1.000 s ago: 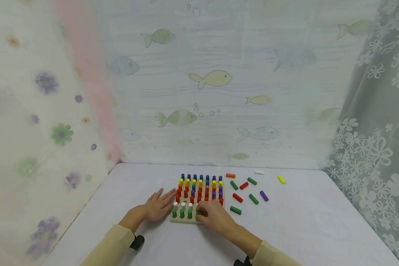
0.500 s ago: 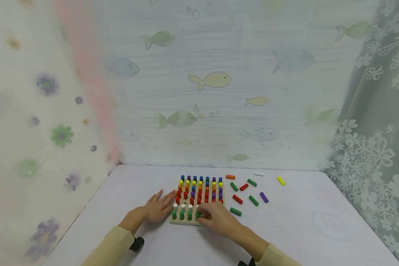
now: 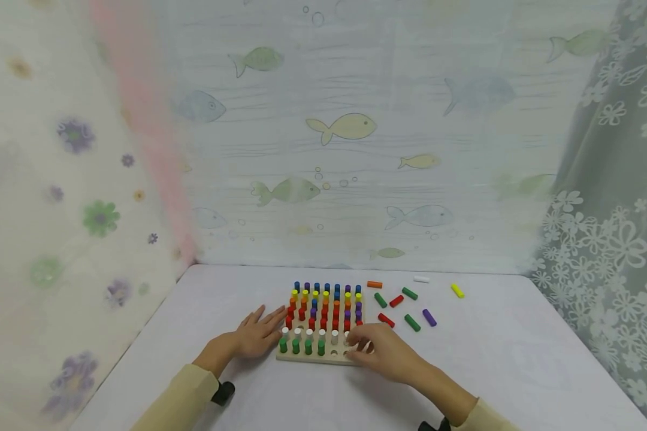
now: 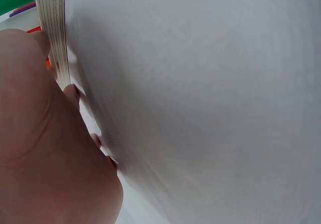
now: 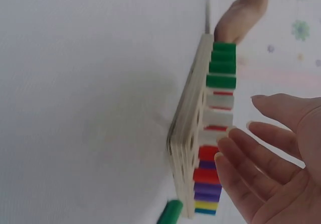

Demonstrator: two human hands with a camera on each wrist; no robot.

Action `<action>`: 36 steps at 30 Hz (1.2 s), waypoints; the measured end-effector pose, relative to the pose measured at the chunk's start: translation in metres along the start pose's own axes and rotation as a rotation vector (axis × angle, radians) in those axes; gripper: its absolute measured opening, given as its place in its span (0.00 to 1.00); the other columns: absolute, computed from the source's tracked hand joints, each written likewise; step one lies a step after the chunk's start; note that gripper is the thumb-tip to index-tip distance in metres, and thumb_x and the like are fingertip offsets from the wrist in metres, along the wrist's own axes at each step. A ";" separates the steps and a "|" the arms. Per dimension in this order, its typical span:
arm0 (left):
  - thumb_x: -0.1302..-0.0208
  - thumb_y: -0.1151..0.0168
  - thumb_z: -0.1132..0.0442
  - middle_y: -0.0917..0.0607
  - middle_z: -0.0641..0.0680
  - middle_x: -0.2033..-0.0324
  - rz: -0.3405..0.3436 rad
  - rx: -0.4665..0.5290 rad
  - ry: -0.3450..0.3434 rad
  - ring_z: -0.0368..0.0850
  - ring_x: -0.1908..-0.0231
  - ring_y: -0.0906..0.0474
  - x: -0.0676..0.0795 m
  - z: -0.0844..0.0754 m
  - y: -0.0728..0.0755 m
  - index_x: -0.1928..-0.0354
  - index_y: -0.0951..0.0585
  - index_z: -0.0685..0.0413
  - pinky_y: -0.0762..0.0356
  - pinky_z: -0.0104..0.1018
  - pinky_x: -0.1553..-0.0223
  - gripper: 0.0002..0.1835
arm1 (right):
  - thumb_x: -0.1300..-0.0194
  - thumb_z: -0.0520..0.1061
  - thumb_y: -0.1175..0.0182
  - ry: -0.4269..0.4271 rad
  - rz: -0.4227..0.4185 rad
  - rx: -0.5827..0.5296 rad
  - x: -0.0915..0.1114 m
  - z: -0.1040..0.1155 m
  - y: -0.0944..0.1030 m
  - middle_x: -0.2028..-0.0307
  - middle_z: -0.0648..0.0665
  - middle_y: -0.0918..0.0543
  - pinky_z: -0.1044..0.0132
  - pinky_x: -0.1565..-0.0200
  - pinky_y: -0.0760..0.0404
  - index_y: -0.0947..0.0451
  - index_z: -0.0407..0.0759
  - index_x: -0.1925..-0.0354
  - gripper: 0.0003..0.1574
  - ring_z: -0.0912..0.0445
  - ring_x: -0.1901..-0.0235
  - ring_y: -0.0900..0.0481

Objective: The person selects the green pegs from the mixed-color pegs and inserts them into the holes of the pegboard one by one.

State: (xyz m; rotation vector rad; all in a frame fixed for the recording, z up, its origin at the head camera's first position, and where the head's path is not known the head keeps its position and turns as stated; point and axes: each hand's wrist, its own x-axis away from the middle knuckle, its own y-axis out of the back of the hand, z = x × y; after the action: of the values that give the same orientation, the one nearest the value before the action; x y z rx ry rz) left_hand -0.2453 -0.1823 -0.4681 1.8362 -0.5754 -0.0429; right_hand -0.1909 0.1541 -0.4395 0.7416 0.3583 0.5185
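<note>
A wooden pegboard (image 3: 315, 360) stands on the white table, filled with rows of coloured pegs. Along its front row several green pegs (image 3: 308, 347) stand upright at the left, with bare holes to their right. Behind them runs a row of white pegs (image 3: 310, 336). My left hand (image 3: 259, 335) lies with spread fingers against the board's left edge. Above the front right corner hovers my right hand (image 3: 383, 350), fingers bent loosely and thumb apart, nothing held between them. In the right wrist view a loose green peg (image 5: 170, 212) lies beside the board; the hand hides it from the head view.
Right of the board lie several loose pegs, among them a red peg (image 3: 386, 319), a purple peg (image 3: 429, 317), an orange peg (image 3: 374, 285), a white peg (image 3: 422, 279) and a yellow peg (image 3: 457, 291). A fish-patterned curtain (image 3: 345, 197) hangs behind the table.
My right hand has let go of a green peg, which now stands in the front row, and has moved right. The left hand stays at the board's edge.
</note>
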 end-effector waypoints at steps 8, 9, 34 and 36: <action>0.19 0.56 0.46 0.47 0.48 0.19 0.006 -0.001 0.006 0.67 0.21 0.63 0.004 -0.003 0.001 0.18 0.46 0.44 0.63 0.68 0.25 0.33 | 0.34 0.43 0.30 0.012 -0.064 0.078 0.013 -0.013 0.024 0.59 0.47 0.12 0.62 0.59 0.15 0.15 0.41 0.54 0.11 0.59 0.62 0.18; 0.19 0.56 0.46 0.47 0.48 0.19 0.006 0.000 0.007 0.67 0.21 0.63 0.004 -0.003 0.001 0.18 0.46 0.44 0.63 0.68 0.25 0.33 | 0.34 0.43 0.30 0.010 -0.070 0.090 0.014 -0.015 0.027 0.59 0.47 0.12 0.61 0.59 0.15 0.15 0.41 0.53 0.12 0.58 0.62 0.18; 0.19 0.56 0.46 0.48 0.49 0.19 0.009 -0.006 0.004 0.67 0.21 0.64 0.002 -0.002 0.000 0.18 0.47 0.44 0.65 0.68 0.25 0.34 | 0.34 0.41 0.31 -0.178 -0.264 0.182 0.023 -0.083 0.081 0.45 0.33 0.20 0.44 0.49 0.17 0.23 0.32 0.42 0.25 0.36 0.46 0.21; 0.19 0.55 0.45 0.47 0.49 0.19 -0.001 -0.008 0.008 0.67 0.21 0.63 0.002 -0.002 0.000 0.18 0.46 0.44 0.64 0.68 0.25 0.34 | 0.34 0.41 0.31 -0.197 -0.277 0.190 0.021 -0.089 0.083 0.45 0.31 0.20 0.43 0.49 0.17 0.24 0.32 0.40 0.27 0.36 0.47 0.22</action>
State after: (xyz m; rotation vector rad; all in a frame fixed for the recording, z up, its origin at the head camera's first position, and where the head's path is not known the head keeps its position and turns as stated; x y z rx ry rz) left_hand -0.2426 -0.1813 -0.4671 1.8279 -0.5683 -0.0385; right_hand -0.2429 0.2661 -0.4435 0.9028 0.3224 0.1494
